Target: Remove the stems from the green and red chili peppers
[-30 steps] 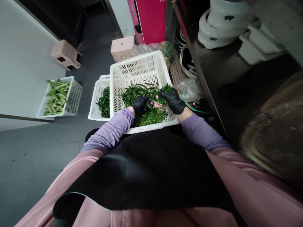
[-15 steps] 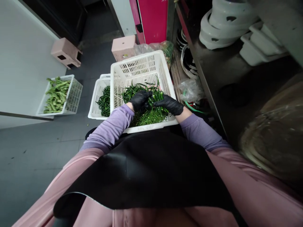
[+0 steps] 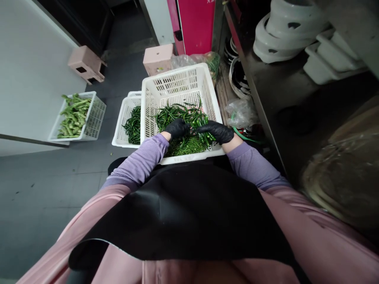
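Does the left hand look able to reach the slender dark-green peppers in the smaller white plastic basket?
Probably yes, but not straight across: the black-gloved left hand is in the large white slatted basket, whose side wall stands between it and the peppers.

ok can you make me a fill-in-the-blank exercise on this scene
The left hand wears a ____ glove.
The right hand holds a bunch of ____ chili peppers.
Both plastic stools are ____.
A crumpled clear plastic bag lies to the ____ of the large white basket.

Missing words: black; green; pink; right.
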A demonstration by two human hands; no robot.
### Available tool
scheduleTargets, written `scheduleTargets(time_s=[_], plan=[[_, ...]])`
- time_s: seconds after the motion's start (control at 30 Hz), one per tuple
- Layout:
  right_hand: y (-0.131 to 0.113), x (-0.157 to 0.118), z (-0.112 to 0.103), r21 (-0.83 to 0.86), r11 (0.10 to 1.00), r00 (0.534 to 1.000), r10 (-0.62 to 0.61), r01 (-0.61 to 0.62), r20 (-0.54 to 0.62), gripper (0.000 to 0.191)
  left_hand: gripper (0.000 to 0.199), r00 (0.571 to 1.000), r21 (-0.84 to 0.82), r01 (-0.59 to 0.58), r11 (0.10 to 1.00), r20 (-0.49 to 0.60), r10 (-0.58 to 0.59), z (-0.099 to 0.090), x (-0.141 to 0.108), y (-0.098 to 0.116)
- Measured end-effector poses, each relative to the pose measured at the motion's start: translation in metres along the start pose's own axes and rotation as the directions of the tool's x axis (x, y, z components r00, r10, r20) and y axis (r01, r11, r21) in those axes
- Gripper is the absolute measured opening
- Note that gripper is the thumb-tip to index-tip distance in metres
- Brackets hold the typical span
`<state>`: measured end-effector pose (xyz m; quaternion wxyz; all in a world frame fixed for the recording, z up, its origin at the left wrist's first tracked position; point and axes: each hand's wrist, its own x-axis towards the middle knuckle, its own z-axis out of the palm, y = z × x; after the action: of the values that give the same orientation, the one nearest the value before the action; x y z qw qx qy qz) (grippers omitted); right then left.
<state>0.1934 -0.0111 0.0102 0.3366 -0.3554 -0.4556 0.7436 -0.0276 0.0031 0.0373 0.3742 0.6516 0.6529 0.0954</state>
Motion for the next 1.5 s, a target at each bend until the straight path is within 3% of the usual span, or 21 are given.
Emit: scheduleTargets(time_s=[0.1, 0.23, 0.3, 0.4, 0.53, 0.73, 0.87, 0.97, 1.03, 1.17, 1.23, 1.33, 1.4, 1.5], plan=[[-0.006, -0.001, -0.005, 0.089, 0.996, 0.994, 0.016, -0.006, -0.111, 0.030, 0.035, 0.964, -0.197, 0.098, 0.975, 0.261, -0.044, -0.007, -0.013, -0.001], [-0.011, -0.002, -0.006, 0.162, 0.987, 0.990, 0.025, -0.002, -0.137, 0.032, 0.052, 0.933, -0.247, 0.121, 0.962, 0.359, -0.025, -0.013, -0.029, 0.003], [-0.011, -0.002, -0.002, 0.157, 0.987, 0.993, -0.022, 0.040, -0.115, 0.039, 0.042, 0.948, -0.314, 0.135, 0.940, 0.318, -0.030, -0.012, -0.031, 0.007], [-0.006, 0.000, 0.008, 0.128, 0.986, 0.993, -0.096, 0.104, -0.069, 0.051, 0.018, 0.987, -0.515, 0.092, 0.852, 0.159, -0.011, -0.007, -0.028, 0.016], [0.001, 0.005, 0.018, 0.136, 0.980, 0.989, -0.145, 0.148, -0.029, 0.056, 0.034, 1.000, -0.652, 0.021, 0.758, -0.004, -0.031, 0.004, -0.020, 0.029], [-0.001, 0.008, 0.025, 0.086, 0.976, 0.971, -0.185, 0.199, -0.148, 0.056, 0.031, 1.000, -0.627, -0.002, 0.779, 0.002, 0.005, 0.014, -0.017, 0.045], [-0.004, 0.004, 0.026, 0.100, 0.980, 0.972, -0.153, 0.173, -0.180, 0.059, 0.028, 0.996, -0.605, 0.012, 0.796, 0.077, 0.043, 0.009, -0.019, 0.052], [-0.008, 0.000, 0.024, 0.113, 0.980, 0.968, -0.140, 0.166, -0.207, 0.058, 0.022, 1.000, -0.592, 0.009, 0.806, 0.024, 0.006, 0.000, -0.022, 0.051], [-0.011, -0.001, 0.021, 0.095, 0.980, 0.961, -0.147, 0.173, -0.235, 0.055, 0.030, 0.999, -0.566, 0.039, 0.824, 0.040, -0.020, -0.004, -0.025, 0.045], [-0.012, 0.002, 0.020, 0.062, 0.978, 0.949, -0.175, 0.197, -0.261, 0.051, 0.044, 0.983, -0.451, 0.063, 0.890, 0.182, 0.023, -0.001, -0.029, 0.033], [-0.010, 0.004, 0.020, 0.078, 0.967, 0.941, -0.216, 0.244, -0.260, 0.050, 0.044, 0.989, -0.344, -0.008, 0.939, 0.136, 0.058, 0.005, -0.027, 0.027], [-0.008, 0.005, 0.019, 0.063, 0.964, 0.934, -0.233, 0.259, -0.271, 0.048, 0.042, 0.985, -0.049, -0.166, 0.985, 0.042, 0.168, 0.013, -0.021, 0.020], [-0.008, 0.003, 0.017, 0.049, 0.976, 0.945, -0.192, 0.213, -0.264, 0.042, 0.034, 0.942, 0.180, -0.335, 0.925, 0.061, 0.330, 0.015, -0.019, 0.012], [-0.010, -0.001, 0.009, 0.065, 0.986, 0.956, -0.129, 0.151, -0.262, 0.036, 0.025, 0.843, 0.428, -0.537, 0.727, 0.233, 0.485, 0.010, -0.019, -0.007]])
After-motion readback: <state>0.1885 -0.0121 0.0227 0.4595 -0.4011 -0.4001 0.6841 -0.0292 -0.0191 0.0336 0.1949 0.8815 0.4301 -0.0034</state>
